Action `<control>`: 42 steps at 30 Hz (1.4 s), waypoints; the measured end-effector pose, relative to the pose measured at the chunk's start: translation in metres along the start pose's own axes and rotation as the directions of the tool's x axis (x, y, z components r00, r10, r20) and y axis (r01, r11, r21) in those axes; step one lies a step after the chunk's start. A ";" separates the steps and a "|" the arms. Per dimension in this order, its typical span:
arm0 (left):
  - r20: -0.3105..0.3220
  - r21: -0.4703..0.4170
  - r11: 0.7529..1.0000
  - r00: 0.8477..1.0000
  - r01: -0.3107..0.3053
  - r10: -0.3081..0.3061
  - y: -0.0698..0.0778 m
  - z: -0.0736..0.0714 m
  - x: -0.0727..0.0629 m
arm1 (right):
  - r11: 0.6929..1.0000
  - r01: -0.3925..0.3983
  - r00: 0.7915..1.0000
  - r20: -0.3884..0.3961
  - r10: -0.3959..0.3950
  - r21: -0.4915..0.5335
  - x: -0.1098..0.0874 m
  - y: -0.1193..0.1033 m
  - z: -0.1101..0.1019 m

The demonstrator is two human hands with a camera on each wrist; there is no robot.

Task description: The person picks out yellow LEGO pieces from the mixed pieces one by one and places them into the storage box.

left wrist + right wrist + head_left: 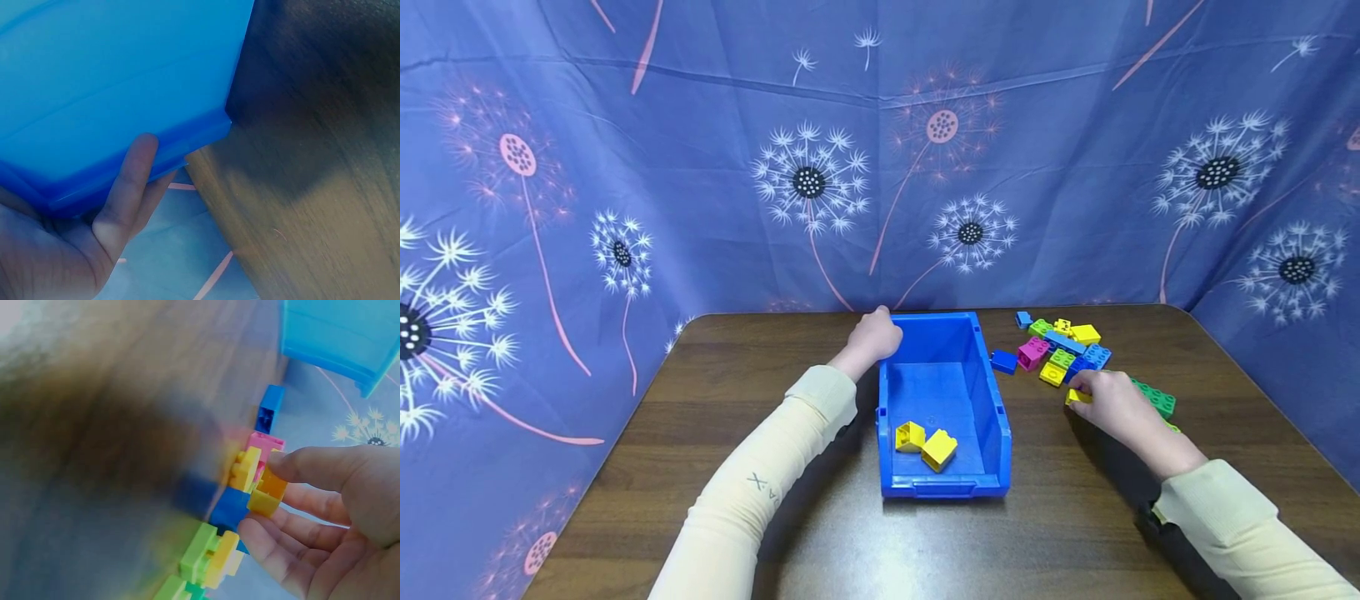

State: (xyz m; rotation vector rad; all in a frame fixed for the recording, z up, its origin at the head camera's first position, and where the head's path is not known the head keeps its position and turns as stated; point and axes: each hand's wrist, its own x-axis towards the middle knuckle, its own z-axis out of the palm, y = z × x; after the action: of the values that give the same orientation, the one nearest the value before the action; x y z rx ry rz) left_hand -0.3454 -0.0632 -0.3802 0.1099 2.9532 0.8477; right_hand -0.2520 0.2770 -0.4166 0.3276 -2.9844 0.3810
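Observation:
A blue plastic bin stands on the table, with two yellow toy bricks lying inside near its front. My left hand grips the rim at the bin's back left corner; in the left wrist view its fingers lie against the blue wall. To the right of the bin, my right hand pinches a yellow brick between thumb and fingers, at the near side of a loose pile. That pile holds a pink brick, a blue brick and several others. The hand hides part of the pile.
A green brick lies just beyond the right hand. Pale green and yellow bricks show in the right wrist view. Behind the brown wooden table hangs a blue dandelion-patterned cloth, which also runs along both sides.

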 end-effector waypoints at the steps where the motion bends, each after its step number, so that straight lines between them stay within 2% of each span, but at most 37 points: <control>1: 0.000 -0.003 1.000 1.000 0.001 -0.001 0.000 0.000 0.000 | 1.000 -0.003 1.000 -0.006 0.003 -0.001 0.001 -0.001 -0.002; 9: 0.007 -0.028 1.000 1.000 0.006 -0.006 0.000 0.001 -0.001 | 1.000 0.009 1.000 -0.021 -0.009 0.010 0.003 -0.011 -0.011; 16: 0.002 -0.035 0.999 1.000 0.006 -0.006 0.001 0.001 -0.001 | 0.998 0.069 0.993 -0.091 -0.069 -0.001 0.004 -0.018 -0.018; 23: 0.006 -0.035 0.999 1.000 0.015 -0.014 0.001 0.002 -0.001 | 0.998 0.067 0.993 -0.096 -0.067 -0.003 0.006 -0.028 -0.027; 31: 0.005 -0.037 0.999 1.000 0.012 -0.012 0.002 0.000 -0.002 | 0.988 0.154 0.970 -0.186 -0.155 -0.019 0.007 -0.038 -0.038; 39: 0.004 -0.042 0.999 1.000 0.019 -0.019 0.003 0.000 -0.003 | 0.992 0.123 0.984 -0.132 -0.120 0.008 0.009 -0.053 -0.052; 42: 0.002 -0.029 0.999 1.000 0.016 -0.016 0.003 0.000 -0.003 | 0.991 0.132 0.983 -0.131 -0.130 0.012 0.008 -0.058 -0.056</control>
State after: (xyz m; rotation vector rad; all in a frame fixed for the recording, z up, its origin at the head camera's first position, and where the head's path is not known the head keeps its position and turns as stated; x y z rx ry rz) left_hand -0.3425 -0.0606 -0.3782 0.0852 2.9353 0.8878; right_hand -0.2422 0.2351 -0.3478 0.4791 -2.8147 0.4025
